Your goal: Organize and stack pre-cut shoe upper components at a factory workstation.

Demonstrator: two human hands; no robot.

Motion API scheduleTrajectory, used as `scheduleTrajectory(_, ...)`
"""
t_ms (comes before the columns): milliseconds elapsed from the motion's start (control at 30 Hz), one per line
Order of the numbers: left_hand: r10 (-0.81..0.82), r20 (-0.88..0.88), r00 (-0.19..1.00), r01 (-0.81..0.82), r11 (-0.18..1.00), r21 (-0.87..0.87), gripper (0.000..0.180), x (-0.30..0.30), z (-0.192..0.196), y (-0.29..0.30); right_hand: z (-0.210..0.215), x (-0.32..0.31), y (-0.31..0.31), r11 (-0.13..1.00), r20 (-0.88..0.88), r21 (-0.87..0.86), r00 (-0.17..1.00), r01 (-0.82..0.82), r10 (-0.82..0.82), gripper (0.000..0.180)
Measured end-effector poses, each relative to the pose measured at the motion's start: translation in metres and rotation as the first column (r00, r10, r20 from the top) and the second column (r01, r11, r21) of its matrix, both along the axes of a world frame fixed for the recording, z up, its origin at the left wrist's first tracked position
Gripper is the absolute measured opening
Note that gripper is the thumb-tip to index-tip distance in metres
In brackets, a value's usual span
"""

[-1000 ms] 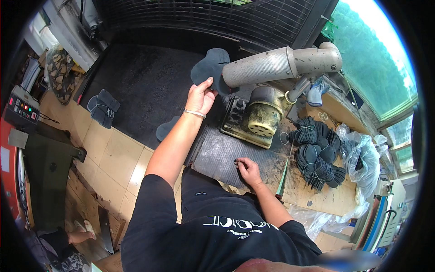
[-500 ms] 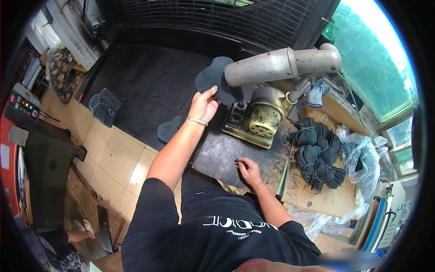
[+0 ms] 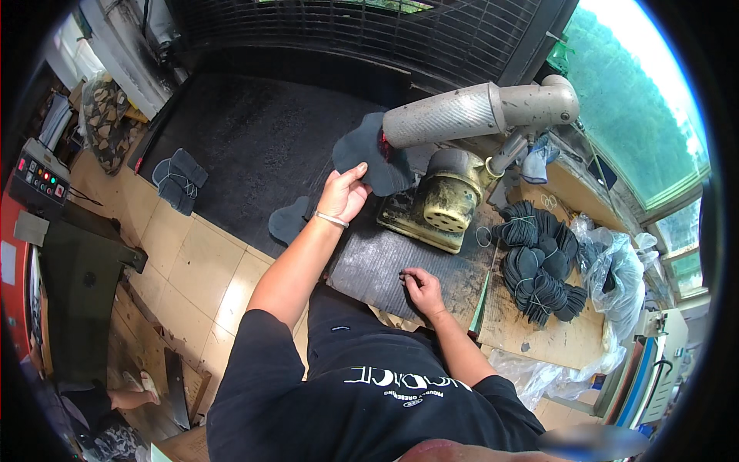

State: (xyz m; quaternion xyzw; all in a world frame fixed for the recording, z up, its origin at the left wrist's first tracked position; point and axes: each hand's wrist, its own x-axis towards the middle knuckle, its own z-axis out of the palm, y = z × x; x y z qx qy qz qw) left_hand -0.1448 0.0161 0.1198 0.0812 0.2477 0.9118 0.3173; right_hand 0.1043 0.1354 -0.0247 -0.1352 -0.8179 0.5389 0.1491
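My left hand (image 3: 344, 192) pinches the near left edge of a dark grey insole (image 3: 360, 150), thumb on top and fingers beneath. The flat piece has a wavy outline and is held at the open end of a grey tubular machine head (image 3: 446, 115). A red glow shows on it beside that end. My right hand (image 3: 423, 292) rests on a ribbed dark board (image 3: 385, 269), fingers curled in. Something small and dark shows at its fingertips, too little to name. Another dark grey insole (image 3: 289, 221) lies on the black surface left of my left wrist.
A yellowish, grimy motor (image 3: 449, 196) stands beyond the board. Tied bundles of dark insoles (image 3: 535, 262) lie on the wooden table at right, beside clear plastic bags (image 3: 616, 269). Another tied bundle (image 3: 179, 181) sits at left. A control box (image 3: 42, 179) stands far left.
The insole in my left hand has shifted toward me and turned, and my hand has moved slightly nearer and left. More red glow shows on the piece. My right hand has stayed put.
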Motion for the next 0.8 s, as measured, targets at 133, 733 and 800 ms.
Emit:
scheduleTrajectory(133, -0.015, -0.056, 0.998, 0.014, 1.000, -0.028, 0.033, -0.004, -0.017, -0.008, 0.002, -0.001, -0.002, 1.000, 0.001, -0.021, 1.000, -0.005, 0.006, 0.013)
scheduleTrajectory(733, -0.091, -0.059, 0.994, 0.092, 0.996, 0.018, 0.025, 0.000, -0.019, -0.025, 0.001, 0.000, 0.000, 1.000, -0.031, 0.019, 0.999, 0.018, -0.018, 0.013)
scheduleTrajectory(800, -0.091, -0.062, 0.994, 0.093, 0.995, 0.032, 0.020, -0.003, -0.021, -0.024, -0.001, 0.000, 0.000, 0.999, -0.037, 0.027, 0.999, 0.017, -0.016, 0.013)
